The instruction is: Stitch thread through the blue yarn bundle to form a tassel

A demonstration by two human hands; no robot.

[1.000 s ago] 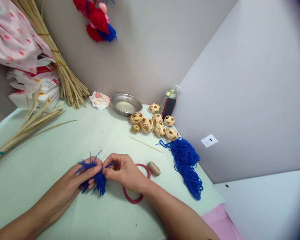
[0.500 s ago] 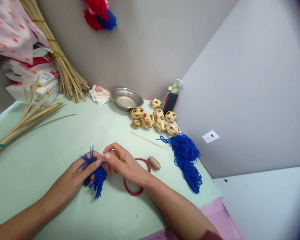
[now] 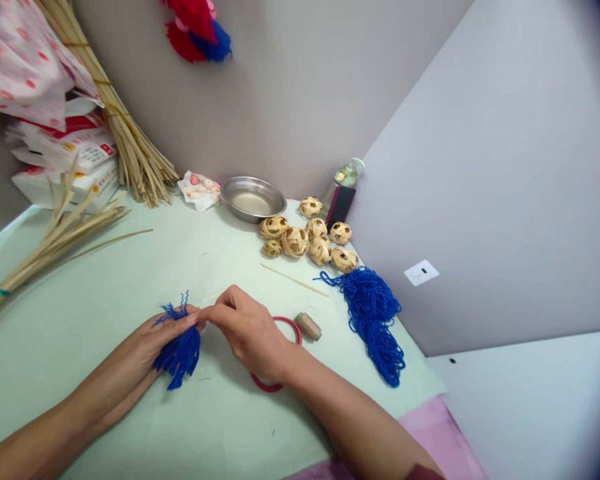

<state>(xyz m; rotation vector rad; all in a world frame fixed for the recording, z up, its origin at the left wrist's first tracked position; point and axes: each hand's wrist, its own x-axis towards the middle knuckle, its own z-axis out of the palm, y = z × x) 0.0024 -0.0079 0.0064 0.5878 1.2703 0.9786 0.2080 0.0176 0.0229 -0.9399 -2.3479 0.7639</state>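
Observation:
A blue yarn tassel (image 3: 181,355) is pinched in my left hand (image 3: 155,333), its cut strands hanging below the fingers and a few crinkled ends poking up above them. My right hand (image 3: 245,327) is closed in a pinch right at the left fingertips, beside the top of the tassel. Whatever lies between the right thumb and finger is too small to make out. Under my right wrist lies a red ring (image 3: 291,325), partly covered by the hand. A spool of tan thread (image 3: 309,327) rests just right of the ring.
Blue yarn (image 3: 373,313) lies in a heap on the right. Behind it are several woven strip balls (image 3: 295,242), a metal bowl (image 3: 253,212), a bottle (image 3: 349,175) and a phone (image 3: 341,207). Bundled strips (image 3: 55,247) lie left; a thin strip (image 3: 294,279) lies mid-table.
My right hand has closed in against the left fingertips, its fingers curling down. The left hand has turned slightly, and the tassel has swung a little to the left.

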